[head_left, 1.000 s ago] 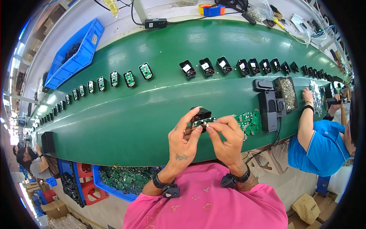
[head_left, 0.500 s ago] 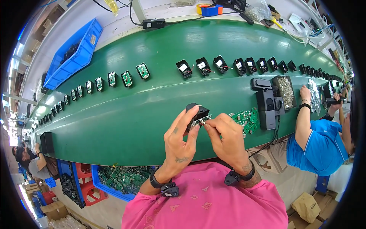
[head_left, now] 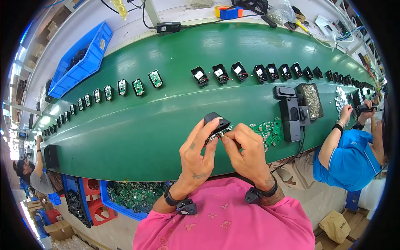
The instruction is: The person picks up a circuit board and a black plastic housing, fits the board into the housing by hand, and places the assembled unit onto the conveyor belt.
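Above the green bench (head_left: pixel 125 146), my left hand (head_left: pixel 193 154) grips a small black plastic housing (head_left: pixel 215 119) between fingers and thumb. A circuit board (head_left: pixel 218 133) with silvery parts shows along the housing's lower side, next to my left thumb. My right hand (head_left: pixel 246 146) is closed in a pinch at the right end of that board, touching it. What lies between the right fingertips is too small and covered to make out. Right of my right hand lies a loose pile of green circuit boards (head_left: pixel 273 131).
Black housings with white pieces and wires (head_left: pixel 219 73) line the back right; housings with green boards (head_left: pixel 156 78) line the left. A dark device (head_left: pixel 290 118) and a tray of small metal parts (head_left: pixel 310 100) stand right. A blue crate (head_left: pixel 81 58) is far left. Co-workers sit both sides.
The black housing has tilted in my left hand, showing more of its top. My right fingers have shifted slightly along the board. The left co-worker's arm reaches forward; the right co-worker's hand moved nearer the tool.
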Tool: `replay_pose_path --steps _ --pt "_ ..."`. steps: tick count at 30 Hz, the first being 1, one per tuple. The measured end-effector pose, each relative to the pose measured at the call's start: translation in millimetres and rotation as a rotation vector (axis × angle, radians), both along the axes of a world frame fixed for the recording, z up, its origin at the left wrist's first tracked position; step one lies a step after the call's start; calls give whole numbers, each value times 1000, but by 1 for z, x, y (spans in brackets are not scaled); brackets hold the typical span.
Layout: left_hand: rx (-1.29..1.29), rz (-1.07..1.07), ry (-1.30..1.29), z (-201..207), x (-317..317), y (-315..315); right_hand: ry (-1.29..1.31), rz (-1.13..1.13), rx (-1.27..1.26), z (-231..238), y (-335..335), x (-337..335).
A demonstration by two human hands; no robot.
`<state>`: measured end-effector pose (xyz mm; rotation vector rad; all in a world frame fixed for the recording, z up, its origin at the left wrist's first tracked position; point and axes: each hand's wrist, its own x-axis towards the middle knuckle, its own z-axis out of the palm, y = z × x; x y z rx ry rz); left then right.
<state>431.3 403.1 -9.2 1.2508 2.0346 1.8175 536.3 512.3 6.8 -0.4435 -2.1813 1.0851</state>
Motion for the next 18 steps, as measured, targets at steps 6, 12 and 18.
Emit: replay_pose_path --steps 6,12,18 --pt "-59 -6 159 -2 -2 -1 -2 -14 90 -2 1 -4" --pt "-101 -16 -31 -26 -8 3 -4 -8 85 -32 9 -11" --pt "-4 -80 -560 -23 -19 2 -50 -95 -276 -34 9 -12"
